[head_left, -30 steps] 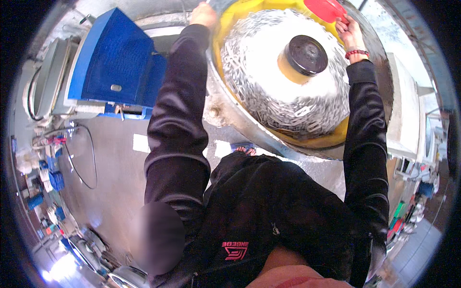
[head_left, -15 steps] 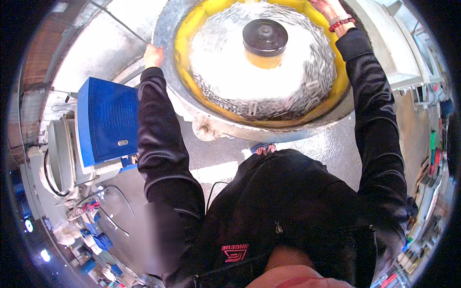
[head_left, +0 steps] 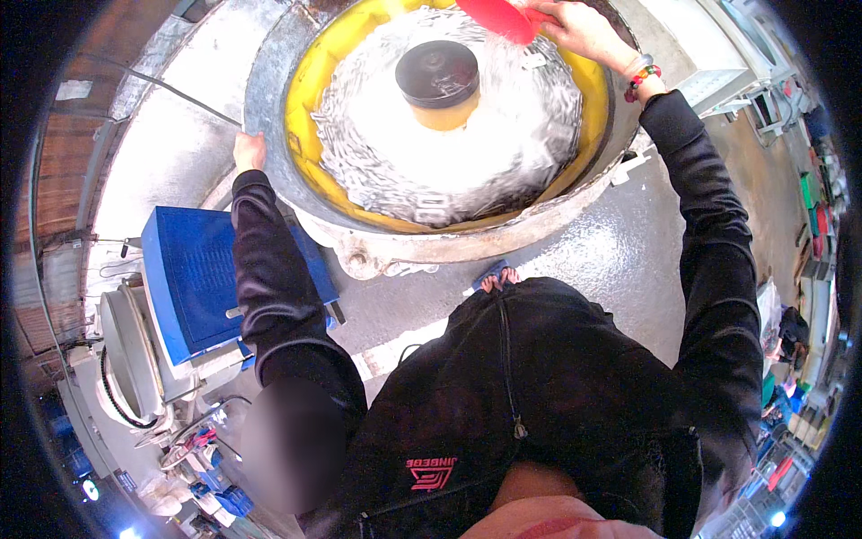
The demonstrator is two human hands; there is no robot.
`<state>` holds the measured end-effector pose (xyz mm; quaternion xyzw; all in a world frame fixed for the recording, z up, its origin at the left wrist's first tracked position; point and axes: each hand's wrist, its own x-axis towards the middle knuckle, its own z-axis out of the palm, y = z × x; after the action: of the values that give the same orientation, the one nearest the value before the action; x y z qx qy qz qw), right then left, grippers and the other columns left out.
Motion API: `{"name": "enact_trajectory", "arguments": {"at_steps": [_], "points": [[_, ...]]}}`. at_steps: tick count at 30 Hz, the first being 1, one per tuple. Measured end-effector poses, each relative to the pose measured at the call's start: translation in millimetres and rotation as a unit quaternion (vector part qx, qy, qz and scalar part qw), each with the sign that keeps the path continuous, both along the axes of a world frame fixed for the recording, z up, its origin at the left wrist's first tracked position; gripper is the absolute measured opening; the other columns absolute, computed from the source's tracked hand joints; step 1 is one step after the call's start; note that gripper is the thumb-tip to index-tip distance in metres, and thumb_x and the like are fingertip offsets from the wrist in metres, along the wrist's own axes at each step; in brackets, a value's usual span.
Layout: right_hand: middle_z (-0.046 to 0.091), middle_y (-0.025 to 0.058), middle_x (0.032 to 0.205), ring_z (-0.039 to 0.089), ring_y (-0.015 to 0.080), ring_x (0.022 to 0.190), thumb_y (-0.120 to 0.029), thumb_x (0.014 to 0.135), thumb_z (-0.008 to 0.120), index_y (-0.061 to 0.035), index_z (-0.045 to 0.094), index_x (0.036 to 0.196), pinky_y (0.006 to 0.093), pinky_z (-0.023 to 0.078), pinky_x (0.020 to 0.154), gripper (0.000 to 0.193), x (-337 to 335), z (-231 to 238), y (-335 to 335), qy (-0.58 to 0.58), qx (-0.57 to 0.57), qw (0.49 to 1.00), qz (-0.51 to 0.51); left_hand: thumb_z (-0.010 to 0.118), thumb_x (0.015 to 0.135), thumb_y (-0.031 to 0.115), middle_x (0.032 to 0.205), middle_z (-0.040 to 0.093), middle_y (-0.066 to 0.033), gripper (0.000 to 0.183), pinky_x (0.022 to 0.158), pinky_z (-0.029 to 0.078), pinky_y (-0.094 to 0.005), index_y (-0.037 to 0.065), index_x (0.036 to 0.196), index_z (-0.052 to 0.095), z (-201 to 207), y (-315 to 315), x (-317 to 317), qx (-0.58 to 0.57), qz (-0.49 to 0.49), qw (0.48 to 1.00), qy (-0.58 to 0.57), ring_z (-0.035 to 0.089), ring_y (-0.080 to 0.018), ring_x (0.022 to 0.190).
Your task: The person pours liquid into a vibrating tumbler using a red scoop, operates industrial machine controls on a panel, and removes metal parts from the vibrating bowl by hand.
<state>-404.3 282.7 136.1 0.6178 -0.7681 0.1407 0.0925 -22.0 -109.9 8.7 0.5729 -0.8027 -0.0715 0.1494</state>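
A large round vibratory bowl [head_left: 395, 241] with a yellow lining [head_left: 310, 135] stands in front of me. It holds a ring of small, flat metal pieces [head_left: 431, 205], blurred in places, around a black-capped centre post [head_left: 437, 72]. My left hand [head_left: 250, 151] is closed on the bowl's outer rim at the left. Over the far right of the bowl, my right hand [head_left: 579, 34] grips a red scoop [head_left: 498, 16], tilted down above the pieces. A whitish blur shows below the scoop; what it is I cannot tell. The upper frame edge cuts off part of the scoop.
A blue metal box [head_left: 193, 278] stands left of the bowl, beside a pale round machine [head_left: 130, 350]. A cable [head_left: 162, 83] runs toward the rim near my left hand. Pale metal equipment [head_left: 714, 90] is at the right, with coloured bins [head_left: 817, 211] farther off.
My right hand has come inward over the bowl, and the red scoop now shows in it. The bowl appears shifted left in view; my left hand stays on its rim.
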Motion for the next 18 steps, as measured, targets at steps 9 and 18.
{"name": "enact_trajectory", "arguments": {"at_steps": [9,18], "points": [[0.046,-0.0010,0.060,0.039,0.0066,0.044,-0.007,0.071,0.051,-0.0012,0.052,0.084,0.0193,0.031,0.039,0.014,-19,-13,-70,-0.570,-0.112,0.814,0.003,0.062,0.064,0.024,0.087,0.055,-0.0240,0.043,0.075,0.040,-0.0375,-0.007,0.091,0.048,-21,-22,21,0.061,-0.031,0.992,0.103,0.053,-0.0344,0.086],[0.038,-0.0004,0.055,0.026,0.0052,0.038,-0.007,0.076,0.051,-0.0025,0.044,0.070,0.0183,0.020,0.033,0.010,-30,-68,-205,-0.870,-0.045,0.490,0.044,0.063,0.063,0.022,0.090,0.054,-0.0247,0.044,0.075,0.042,-0.0364,-0.006,0.093,0.049,18,35,-9,0.024,0.031,0.998,0.050,0.053,-0.0326,0.088]]}}
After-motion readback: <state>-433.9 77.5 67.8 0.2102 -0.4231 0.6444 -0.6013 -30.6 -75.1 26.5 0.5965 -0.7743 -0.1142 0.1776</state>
